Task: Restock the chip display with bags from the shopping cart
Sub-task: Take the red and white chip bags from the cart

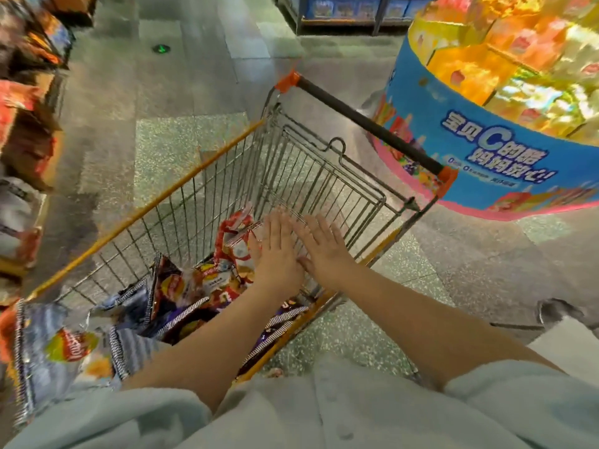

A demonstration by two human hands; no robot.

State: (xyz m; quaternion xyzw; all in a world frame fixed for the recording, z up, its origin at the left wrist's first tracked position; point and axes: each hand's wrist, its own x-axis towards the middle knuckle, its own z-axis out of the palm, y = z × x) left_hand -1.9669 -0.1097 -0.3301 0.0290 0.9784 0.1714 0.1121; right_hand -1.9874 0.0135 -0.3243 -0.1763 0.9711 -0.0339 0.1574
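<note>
On speckled green floor (168, 147), shopping cart (207, 176) beside round display (486, 150)

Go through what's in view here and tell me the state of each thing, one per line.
Left hand: open, fingers straight, holding nothing.
Right hand: open, fingers straight, holding nothing.
Shopping cart: partly loaded.
Child-seat flap: folded against the cart's handle end.
Chip bags: piled in the cart, sealed as far as visible.

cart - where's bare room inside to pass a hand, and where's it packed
Free: the cart end toward the black handle, below the wire flap. Crowded: the near end, piled with chip bags, beside both open hands.
</note>
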